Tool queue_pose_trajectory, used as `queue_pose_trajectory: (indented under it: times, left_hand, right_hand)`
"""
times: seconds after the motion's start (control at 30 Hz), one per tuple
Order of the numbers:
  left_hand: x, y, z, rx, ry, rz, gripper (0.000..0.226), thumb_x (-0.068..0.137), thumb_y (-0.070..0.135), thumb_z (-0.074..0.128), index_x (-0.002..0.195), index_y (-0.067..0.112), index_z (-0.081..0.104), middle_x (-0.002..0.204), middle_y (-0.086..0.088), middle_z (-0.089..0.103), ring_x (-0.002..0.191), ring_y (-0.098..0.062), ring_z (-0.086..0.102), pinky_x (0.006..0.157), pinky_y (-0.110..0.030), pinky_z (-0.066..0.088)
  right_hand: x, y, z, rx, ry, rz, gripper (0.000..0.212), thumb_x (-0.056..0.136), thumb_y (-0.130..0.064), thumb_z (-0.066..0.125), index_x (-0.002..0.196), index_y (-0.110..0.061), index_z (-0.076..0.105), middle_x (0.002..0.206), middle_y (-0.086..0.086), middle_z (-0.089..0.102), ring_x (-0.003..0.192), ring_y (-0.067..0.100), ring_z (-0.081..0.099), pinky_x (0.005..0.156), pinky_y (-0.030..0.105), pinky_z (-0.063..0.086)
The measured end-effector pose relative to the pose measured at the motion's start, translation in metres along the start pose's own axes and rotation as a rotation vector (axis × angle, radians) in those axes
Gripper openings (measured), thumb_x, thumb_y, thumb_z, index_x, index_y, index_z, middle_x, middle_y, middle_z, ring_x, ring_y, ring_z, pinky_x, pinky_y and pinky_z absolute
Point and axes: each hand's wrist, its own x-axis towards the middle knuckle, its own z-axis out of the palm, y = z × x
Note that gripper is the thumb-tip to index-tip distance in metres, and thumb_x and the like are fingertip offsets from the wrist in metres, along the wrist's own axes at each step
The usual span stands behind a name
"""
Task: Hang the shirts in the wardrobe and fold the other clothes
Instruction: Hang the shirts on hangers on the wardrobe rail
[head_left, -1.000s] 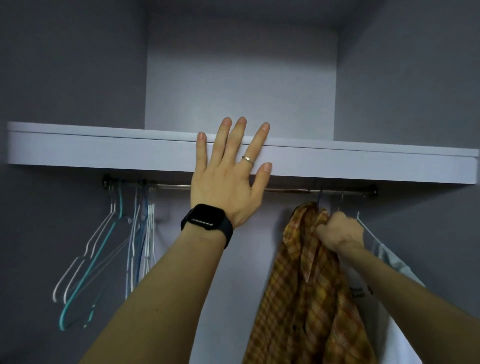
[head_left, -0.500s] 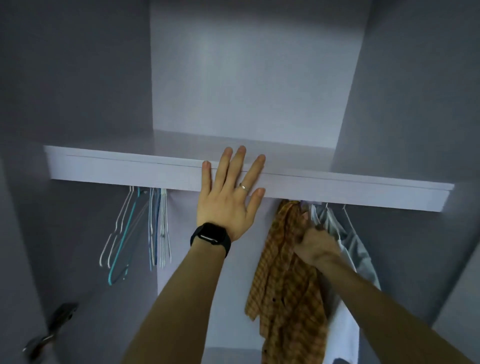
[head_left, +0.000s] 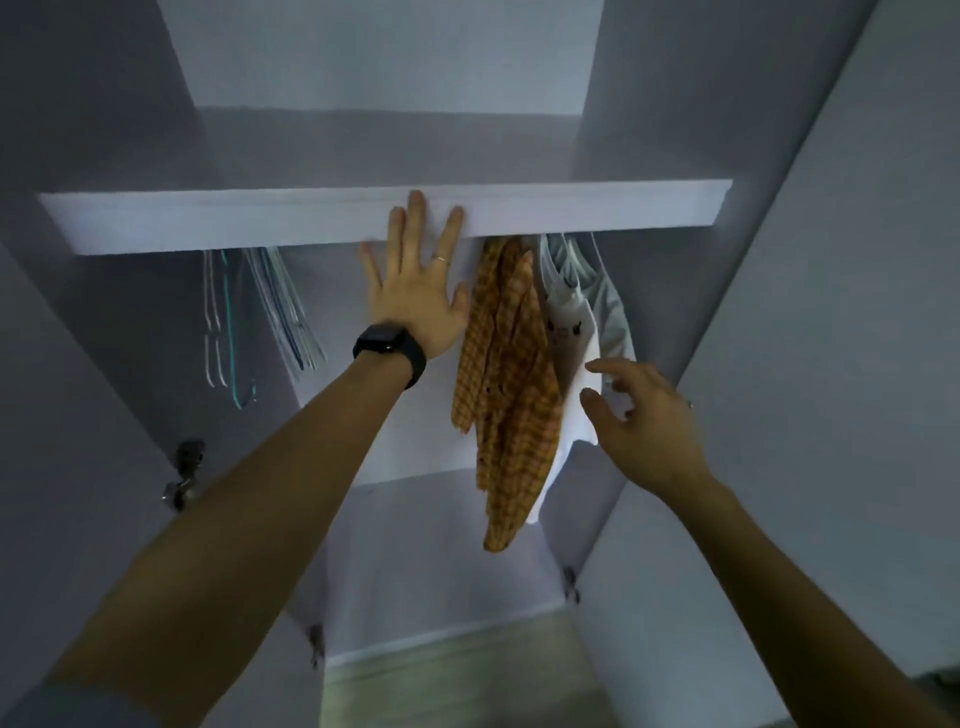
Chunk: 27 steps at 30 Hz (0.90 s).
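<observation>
An orange plaid shirt (head_left: 506, 384) hangs inside the wardrobe, under the white shelf (head_left: 218, 221). Right of it hang a white shirt (head_left: 574, 353) and a pale grey garment (head_left: 613, 306). My left hand (head_left: 415, 291), with a black watch on the wrist, is spread flat, its fingertips against the shelf's front edge. My right hand (head_left: 639, 415) floats free below and right of the shirts, fingers loosely spread, holding nothing. The rail itself is hidden behind the shelf.
Several bare wire hangers (head_left: 275, 312) in white, teal and blue hang at the left under the shelf. Wardrobe side walls close in on both sides, with door hinges (head_left: 184, 475) at the lower left. Pale floor (head_left: 452, 675) shows at the bottom.
My right hand has let go of the plaid shirt's collar and dropped down to the right. The view has pulled back and tilted down; my left hand stays on the shelf edge.
</observation>
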Motion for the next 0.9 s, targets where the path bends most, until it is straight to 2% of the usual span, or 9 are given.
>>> queue_pose_trajectory:
  times: [0.07, 0.17, 0.23, 0.3, 0.4, 0.5, 0.6, 0.77, 0.9]
  left_hand:
    - [-0.045, 0.008, 0.015, -0.139, -0.137, 0.011, 0.072, 0.098, 0.045, 0.042, 0.16, 0.033, 0.005, 0.167, -0.007, 0.003, 0.153, -0.029, 0.0, 0.118, -0.06, -0.002]
    - [-0.113, 0.03, 0.047, -0.282, -0.332, 0.138, 0.066, 0.094, 0.047, 0.04, 0.156, 0.027, 0.027, 0.156, -0.008, 0.037, 0.144, -0.032, 0.03, 0.113, -0.063, 0.025]
    - [-0.154, 0.049, 0.069, -0.325, -0.432, 0.197, 0.063, 0.092, 0.045, 0.045, 0.151, 0.022, 0.04, 0.148, -0.007, 0.049, 0.136, -0.033, 0.043, 0.109, -0.053, 0.034]
    - [-0.194, 0.079, 0.086, -0.37, -0.578, 0.279, 0.062, 0.093, 0.043, 0.049, 0.15, 0.019, 0.042, 0.147, -0.009, 0.05, 0.136, -0.032, 0.043, 0.112, -0.05, 0.032]
    - [-0.244, 0.127, 0.098, -0.417, -0.753, 0.395, 0.062, 0.097, 0.046, 0.046, 0.154, 0.025, 0.034, 0.157, -0.006, 0.039, 0.147, -0.027, 0.03, 0.116, -0.052, 0.025]
    - [-0.283, 0.185, 0.1, -0.421, -0.867, 0.611, 0.059, 0.1, 0.046, 0.044, 0.155, 0.029, 0.03, 0.159, -0.001, 0.035, 0.149, -0.021, 0.024, 0.119, -0.05, 0.022]
    - [-0.322, 0.24, 0.095, -0.451, -0.942, 0.807, 0.056, 0.101, 0.046, 0.043, 0.153, 0.03, 0.034, 0.155, 0.003, 0.042, 0.145, -0.019, 0.031, 0.118, -0.045, 0.026]
    - [-0.394, 0.335, 0.074, -0.537, -1.054, 1.081, 0.051, 0.1, 0.044, 0.046, 0.149, 0.031, 0.043, 0.147, 0.007, 0.048, 0.136, -0.019, 0.042, 0.111, -0.039, 0.035]
    - [-0.462, 0.413, 0.053, -0.617, -1.14, 1.261, 0.047, 0.098, 0.035, 0.055, 0.143, 0.024, 0.053, 0.145, 0.004, 0.051, 0.133, -0.019, 0.047, 0.108, -0.032, 0.035]
  right_hand:
    - [-0.041, 0.007, -0.008, -0.03, 0.061, 0.007, 0.029, 0.094, -0.032, 0.064, 0.121, -0.021, 0.067, 0.122, 0.0, 0.067, 0.103, 0.021, 0.062, 0.082, 0.033, 0.051]
    - [-0.102, 0.022, -0.014, -0.083, 0.124, 0.087, 0.029, 0.093, -0.031, 0.062, 0.12, -0.021, 0.068, 0.124, -0.002, 0.067, 0.104, 0.025, 0.062, 0.083, 0.035, 0.053]
    - [-0.139, 0.031, -0.015, -0.097, 0.105, 0.185, 0.027, 0.096, -0.027, 0.064, 0.122, -0.022, 0.067, 0.127, -0.005, 0.066, 0.11, 0.024, 0.06, 0.087, 0.031, 0.049]
    - [-0.186, 0.042, -0.017, -0.129, 0.101, 0.321, 0.028, 0.095, -0.026, 0.067, 0.123, -0.024, 0.067, 0.129, -0.006, 0.065, 0.115, 0.024, 0.059, 0.092, 0.025, 0.043]
    - [-0.251, 0.054, -0.025, -0.166, 0.124, 0.511, 0.027, 0.096, -0.032, 0.063, 0.122, -0.025, 0.068, 0.131, -0.005, 0.065, 0.117, 0.025, 0.06, 0.093, 0.021, 0.037]
    - [-0.316, 0.063, -0.045, -0.217, 0.171, 0.699, 0.029, 0.095, -0.035, 0.061, 0.121, -0.026, 0.069, 0.13, -0.003, 0.065, 0.113, 0.026, 0.062, 0.093, 0.026, 0.041]
    - [-0.382, 0.065, -0.066, -0.29, 0.253, 0.879, 0.029, 0.092, -0.023, 0.07, 0.12, -0.023, 0.07, 0.127, 0.001, 0.067, 0.11, 0.027, 0.062, 0.095, 0.035, 0.049]
    - [-0.479, 0.056, -0.111, -0.397, 0.444, 1.158, 0.027, 0.09, -0.02, 0.072, 0.117, -0.023, 0.071, 0.126, -0.003, 0.068, 0.112, 0.022, 0.061, 0.096, 0.027, 0.04]
    - [-0.555, 0.044, -0.149, -0.438, 0.642, 1.367, 0.026, 0.09, -0.022, 0.072, 0.116, -0.023, 0.071, 0.124, -0.001, 0.069, 0.111, 0.022, 0.059, 0.098, 0.037, 0.047]
